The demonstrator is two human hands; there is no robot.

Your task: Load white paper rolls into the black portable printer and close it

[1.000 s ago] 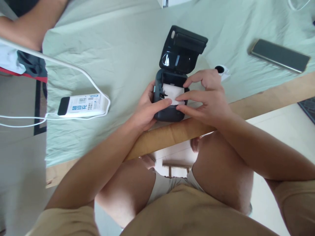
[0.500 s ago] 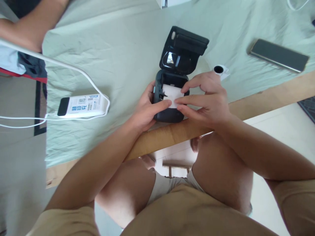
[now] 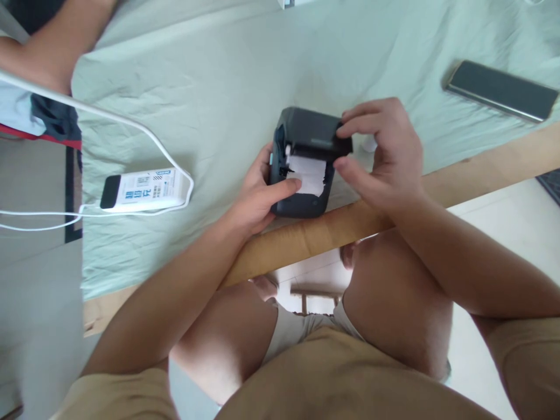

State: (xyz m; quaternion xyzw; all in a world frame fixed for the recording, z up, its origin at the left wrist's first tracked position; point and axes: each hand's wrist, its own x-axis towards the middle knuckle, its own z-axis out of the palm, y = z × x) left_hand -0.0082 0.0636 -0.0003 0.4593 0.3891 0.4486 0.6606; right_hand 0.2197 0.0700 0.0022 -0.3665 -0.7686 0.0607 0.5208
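Observation:
A small black device (image 3: 300, 205) lies near the table's front edge, with white paper (image 3: 311, 174) across its opening. Its hinged lid (image 3: 310, 131) is tilted partly down over the back of the paper. My left hand (image 3: 262, 195) grips the device's left side, the thumb resting on the paper. With thumb and fingers, my right hand (image 3: 380, 151) pinches the right end of the lid. A small white roll (image 3: 368, 143) stands just behind the right hand's fingers, mostly hidden.
A dark phone (image 3: 503, 90) lies at the right. On the left, a white power bank (image 3: 146, 189) has a white cable (image 3: 126, 119) looped round it. Another person's arm (image 3: 65, 44) is at the upper left. A wooden edge (image 3: 306, 238) runs along the front.
The lid, upright before, has swung down toward the paper. My right hand has left the paper and taken hold of the lid. My left hand has stayed on the device.

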